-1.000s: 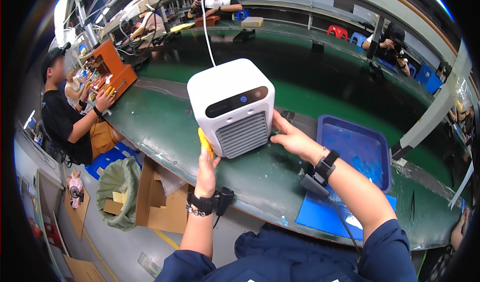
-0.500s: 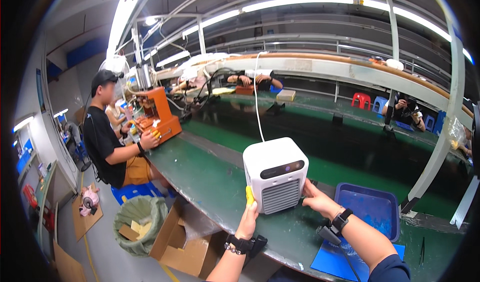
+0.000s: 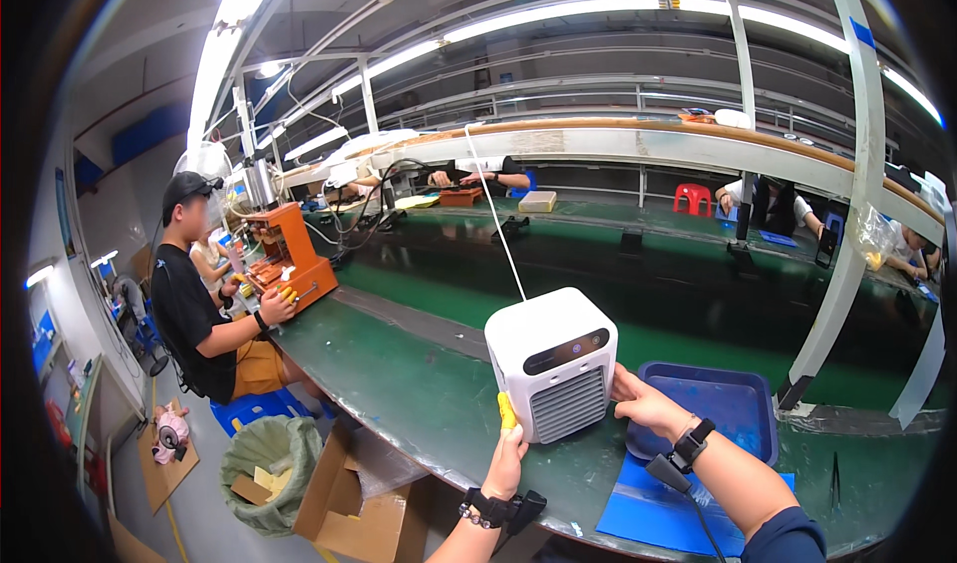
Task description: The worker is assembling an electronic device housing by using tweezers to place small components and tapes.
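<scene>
A white box-shaped air cooler with a dark control strip and grey front louvres is between my two hands at the bench edge. Its front faces me, slightly turned to the right. My left hand, with yellow covering on a finger, grips the lower left side. On the opposite side, my right hand presses its fingers against the lower right wall. Behind the cooler, a white cable rises to the overhead rail. The cooler's underside is hidden, so I cannot tell whether it touches the bench.
Right of the cooler lie a dark blue tray, a blue sheet and black tweezers. A post stands beyond. At left, a co-worker sits by an orange machine; a lined bin and cardboard box are below.
My view has shifted, so the surroundings sit farther left in the picture. The cooler looks slightly turned and lower, with both hands still on its sides.
</scene>
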{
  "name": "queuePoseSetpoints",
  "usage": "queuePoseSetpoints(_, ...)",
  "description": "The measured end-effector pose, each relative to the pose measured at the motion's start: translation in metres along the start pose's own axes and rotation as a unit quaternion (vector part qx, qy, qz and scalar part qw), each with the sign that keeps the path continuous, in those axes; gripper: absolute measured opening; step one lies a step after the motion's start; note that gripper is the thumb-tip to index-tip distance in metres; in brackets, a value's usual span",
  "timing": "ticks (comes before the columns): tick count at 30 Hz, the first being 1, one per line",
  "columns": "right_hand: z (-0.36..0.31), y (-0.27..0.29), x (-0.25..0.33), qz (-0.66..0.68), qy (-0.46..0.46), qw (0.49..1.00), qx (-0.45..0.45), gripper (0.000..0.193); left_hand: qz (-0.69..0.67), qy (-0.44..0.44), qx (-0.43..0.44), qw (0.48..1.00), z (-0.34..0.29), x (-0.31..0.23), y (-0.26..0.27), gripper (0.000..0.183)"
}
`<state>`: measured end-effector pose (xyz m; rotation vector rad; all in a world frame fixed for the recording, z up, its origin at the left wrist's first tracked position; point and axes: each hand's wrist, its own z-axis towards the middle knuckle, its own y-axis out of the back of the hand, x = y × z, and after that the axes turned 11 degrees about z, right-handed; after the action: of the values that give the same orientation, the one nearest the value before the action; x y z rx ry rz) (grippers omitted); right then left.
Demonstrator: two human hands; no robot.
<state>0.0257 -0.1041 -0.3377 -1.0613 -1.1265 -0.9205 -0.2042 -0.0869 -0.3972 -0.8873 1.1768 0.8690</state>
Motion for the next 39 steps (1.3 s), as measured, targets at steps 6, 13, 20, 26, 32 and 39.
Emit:
queuePoseSetpoints(6, -0.002, 0.006, -0.009, -0.001, 0.032, 0.999, 0.038, 0.086, -0.023, -0.033, 0.000, 0.999, 0.001, 0.004, -0.014, 0.056)
queuePoseSetpoints(13, -0.007, 0.002, -0.009, -0.022, 0.031, 0.999, -0.005, 0.084, -0.037, -0.066, 0.020, 0.997, 0.003, 0.007, -0.013, 0.048)
queuePoseSetpoints(20, -0.116, -0.034, 0.059, -0.041, 0.039, 0.994, -0.090, 0.058, 0.009, -0.194, -0.148, 0.970, -0.040, -0.019, -0.002, 0.044)
queuePoseSetpoints(26, -0.243, -0.011, 0.078, -0.119, 0.138, 0.953, -0.241, 0.026, 0.021, -0.104, -0.088, 0.990, -0.063, -0.017, 0.000, 0.032)
queuePoseSetpoints(32, -0.372, 0.037, 0.036, -0.162, 0.091, 0.840, -0.510, 0.018, 0.050, 0.028, 0.070, 0.996, -0.084, 0.008, -0.026, 0.030)
queuePoseSetpoints(39, -0.406, 0.056, 0.039, -0.179, -0.045, 0.841, -0.509, 0.018, -0.073, 0.093, 0.282, 0.952, -0.040, -0.030, -0.055, 0.038)
